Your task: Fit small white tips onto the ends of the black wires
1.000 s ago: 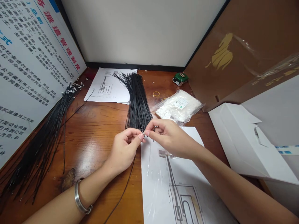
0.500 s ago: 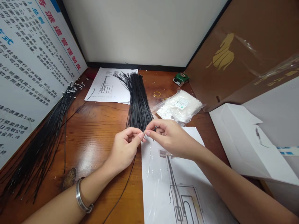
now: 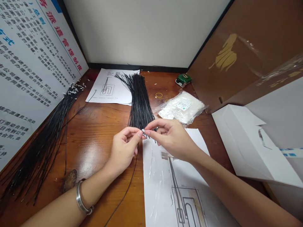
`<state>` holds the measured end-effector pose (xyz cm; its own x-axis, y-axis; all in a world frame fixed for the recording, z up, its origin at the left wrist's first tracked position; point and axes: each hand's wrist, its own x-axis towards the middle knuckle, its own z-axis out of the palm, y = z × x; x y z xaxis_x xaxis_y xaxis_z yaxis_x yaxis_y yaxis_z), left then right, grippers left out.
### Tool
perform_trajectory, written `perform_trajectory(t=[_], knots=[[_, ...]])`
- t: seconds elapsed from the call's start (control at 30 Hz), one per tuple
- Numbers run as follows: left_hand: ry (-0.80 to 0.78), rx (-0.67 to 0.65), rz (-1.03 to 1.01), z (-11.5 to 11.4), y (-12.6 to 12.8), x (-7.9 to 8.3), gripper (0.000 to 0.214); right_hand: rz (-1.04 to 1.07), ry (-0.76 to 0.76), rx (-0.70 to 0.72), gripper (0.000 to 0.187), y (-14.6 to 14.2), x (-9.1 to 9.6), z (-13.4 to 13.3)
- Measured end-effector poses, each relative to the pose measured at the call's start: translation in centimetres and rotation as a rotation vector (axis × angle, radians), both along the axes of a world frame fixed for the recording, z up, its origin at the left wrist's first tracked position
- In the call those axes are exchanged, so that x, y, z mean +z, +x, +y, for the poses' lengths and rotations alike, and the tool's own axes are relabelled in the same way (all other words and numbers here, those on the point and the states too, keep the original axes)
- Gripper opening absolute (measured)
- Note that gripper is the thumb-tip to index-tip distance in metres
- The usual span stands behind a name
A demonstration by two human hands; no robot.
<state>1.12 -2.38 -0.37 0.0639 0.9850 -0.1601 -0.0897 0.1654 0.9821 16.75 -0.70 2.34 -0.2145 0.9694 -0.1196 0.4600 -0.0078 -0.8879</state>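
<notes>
In the middle of the head view, my left hand point(image 3: 124, 146) pinches a thin black wire point(image 3: 133, 176) near its tip, thumb against forefinger. The rest of that wire hangs below the hand and curves toward the table's front edge. My right hand point(image 3: 169, 137) meets it fingertip to fingertip, closed on a tiny white piece point(image 3: 143, 130) at the wire's end. Fingers cover most of this piece, so how far the wire sits in it cannot be seen. Just behind both hands lies a thick bundle of black wires point(image 3: 140, 101).
Black wires with white ends point(image 3: 47, 135) lean along the left panel. A bag of small white pieces point(image 3: 183, 107) lies right of the bundle, near a green tape measure point(image 3: 183, 80). Printed drawings point(image 3: 161, 189) lie on the wooden table point(image 3: 104, 123). A white box point(image 3: 251, 142) stands right.
Both hands have shifted slightly left and up together, still pinched tip to tip. The small white piece shows a little more between the fingers. Other things have stayed put.
</notes>
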Motion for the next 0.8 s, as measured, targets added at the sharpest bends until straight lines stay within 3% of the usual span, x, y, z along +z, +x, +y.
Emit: perform_trajectory(t=[0.23, 0.53, 0.8], knots=[[-0.011, -0.001, -0.004, -0.1, 0.1, 0.3, 0.017, 0.027, -0.002, -0.007, 0.012, 0.0, 0.1, -0.1], [-0.021, -0.06, 0.036, -0.2, 0.1, 0.7, 0.017, -0.057, -0.055, 0.096, 0.011, 0.6, 1.0, 0.0], [-0.028, -0.056, 0.064, -0.3, 0.1, 0.2, 0.014, -0.048, -0.112, 0.062, 0.011, 0.6, 1.0, -0.1]])
